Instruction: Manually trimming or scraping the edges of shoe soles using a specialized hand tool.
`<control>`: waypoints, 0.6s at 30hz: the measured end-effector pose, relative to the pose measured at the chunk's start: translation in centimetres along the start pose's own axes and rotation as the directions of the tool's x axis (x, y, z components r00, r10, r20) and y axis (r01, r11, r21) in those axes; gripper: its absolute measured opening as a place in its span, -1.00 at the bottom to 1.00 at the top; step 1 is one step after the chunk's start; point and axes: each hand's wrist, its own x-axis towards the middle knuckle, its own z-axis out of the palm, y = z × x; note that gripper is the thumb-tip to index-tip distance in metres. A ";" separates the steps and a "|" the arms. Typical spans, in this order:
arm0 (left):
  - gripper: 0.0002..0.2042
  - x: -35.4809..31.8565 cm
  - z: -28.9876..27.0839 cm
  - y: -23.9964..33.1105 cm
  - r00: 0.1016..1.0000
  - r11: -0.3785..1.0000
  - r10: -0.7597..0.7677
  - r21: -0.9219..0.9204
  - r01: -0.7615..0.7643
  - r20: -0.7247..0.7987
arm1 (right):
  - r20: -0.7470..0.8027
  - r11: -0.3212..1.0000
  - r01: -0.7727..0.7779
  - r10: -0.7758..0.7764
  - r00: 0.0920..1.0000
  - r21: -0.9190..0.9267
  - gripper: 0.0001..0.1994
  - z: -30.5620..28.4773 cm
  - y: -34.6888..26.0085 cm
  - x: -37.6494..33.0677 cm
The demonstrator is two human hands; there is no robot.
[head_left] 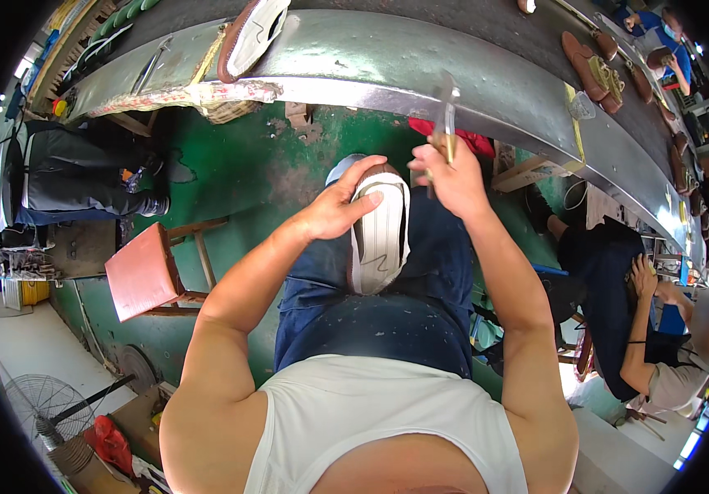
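At the far left a seated person's dark-trousered legs (83, 177) and a red-topped wooden stool (142, 272) stand on the green floor (231, 165), well apart from the work. The left hand (339, 206) lies over the near-left side of the shoe (379, 235), thumb and fingers curled around its toe end, steadying it on the lap, sole upward. The pale grey sole is already on the upper, and its edge looks even as far as can be seen, so the work seems well along; whether trimming or cleaning is left cannot be told. The shoe's long axis runs away from the body, toe toward the curved metal counter (420, 66), heel toward the waist. The right hand (453, 177) is closed in a fist on a thin tool with a yellowish handle (447, 132), raised just beside the toe, not touching the sole. Farther right, brown shoes (589, 70) rest on the counter and another seated person (659, 362) works.
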 end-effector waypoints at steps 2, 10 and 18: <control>-0.42 -0.5 -0.4 -0.4 1.000 1.000 -0.009 0.019 0.009 -0.029 | 0.111 0.986 0.101 -0.087 0.990 -0.134 -0.68 -2.7 1.1 -1.8; -0.41 0.1 -1.3 -1.7 0.998 0.999 0.011 0.037 -0.008 -0.062 | 0.462 0.967 -0.007 0.127 0.877 -0.254 -0.68 -2.7 2.4 -10.2; -0.45 0.5 -1.3 -2.3 0.995 0.998 -0.005 0.066 0.012 -0.096 | 0.603 0.935 -0.342 0.327 0.728 -0.095 -0.69 -2.2 1.4 -7.2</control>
